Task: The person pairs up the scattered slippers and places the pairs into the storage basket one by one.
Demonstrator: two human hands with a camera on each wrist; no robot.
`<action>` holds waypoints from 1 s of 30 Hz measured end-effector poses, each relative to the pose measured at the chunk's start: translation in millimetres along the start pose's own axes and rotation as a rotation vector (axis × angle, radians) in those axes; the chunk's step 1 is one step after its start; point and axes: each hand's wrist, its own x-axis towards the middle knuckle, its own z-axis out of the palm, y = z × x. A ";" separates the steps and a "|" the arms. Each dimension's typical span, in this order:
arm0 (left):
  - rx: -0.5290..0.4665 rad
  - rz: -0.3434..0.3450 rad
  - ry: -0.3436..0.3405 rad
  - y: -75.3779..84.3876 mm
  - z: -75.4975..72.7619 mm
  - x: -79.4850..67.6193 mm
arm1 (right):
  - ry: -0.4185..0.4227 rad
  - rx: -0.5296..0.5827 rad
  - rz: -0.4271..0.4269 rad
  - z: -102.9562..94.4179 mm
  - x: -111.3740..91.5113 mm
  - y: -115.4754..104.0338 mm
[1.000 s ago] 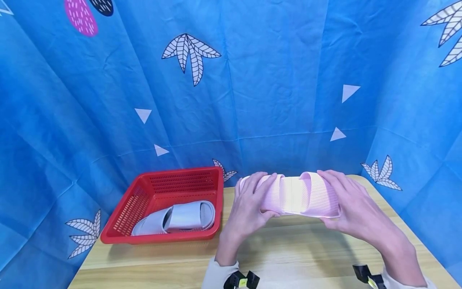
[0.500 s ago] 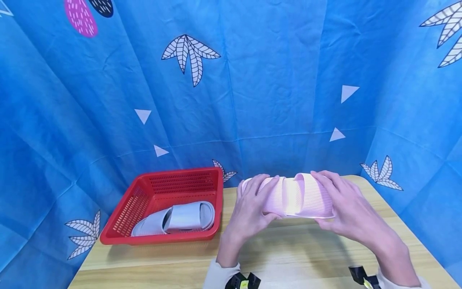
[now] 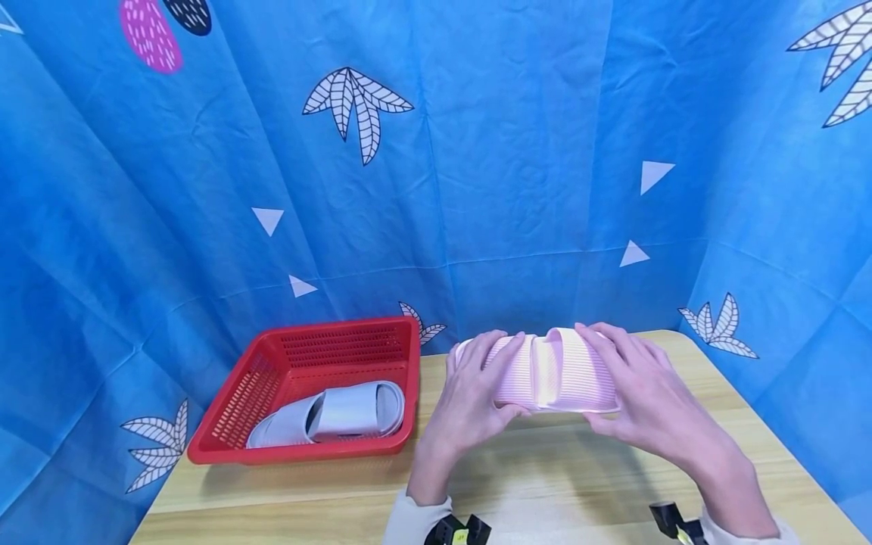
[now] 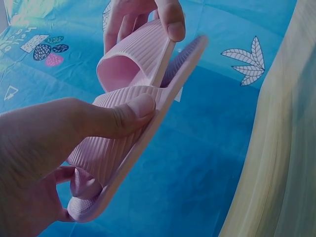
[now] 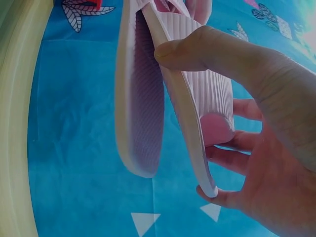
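Note:
Above the table, two ribbed pink slippers overlap heel to strap. My left hand (image 3: 466, 405) grips the left pink slipper (image 3: 515, 378), its thumb (image 4: 140, 104) along the strap's edge. The right pink slipper (image 3: 586, 371) is held by my right hand (image 3: 643, 397), with the thumb on the sole's edge and the fingers around the strap side. In the right wrist view the left slipper's sole (image 5: 143, 113) sticks out beside the right slipper (image 5: 210, 89). The left wrist view has the right slipper's strap (image 4: 136, 54) close against the left one's.
A red basket (image 3: 293, 455) stands on the wooden table (image 3: 306, 507) at the left. Inside it lie grey slippers (image 3: 347, 409), one overlapping the other. Blue patterned cloth (image 3: 518, 151) hangs behind the table and along both sides.
My right hand has moved left with its slipper, so the gap between the two straps has narrowed. The left hand stays nearly in place. The basket has not been touched.

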 end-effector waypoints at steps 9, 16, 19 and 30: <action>0.023 0.021 -0.013 -0.8 -0.6 0.4 | 0.022 -0.010 -0.024 1.6 1.0 -1.9; 0.028 0.030 -0.030 -0.6 -1.0 -0.1 | 0.020 -0.022 -0.047 1.8 2.2 -3.4; 0.015 0.027 -0.028 -0.8 -1.5 -0.5 | 0.022 -0.017 -0.051 2.3 3.0 -4.1; -0.016 0.031 -0.011 -0.6 -3.2 0.2 | 0.046 0.023 -0.060 3.4 4.2 -5.4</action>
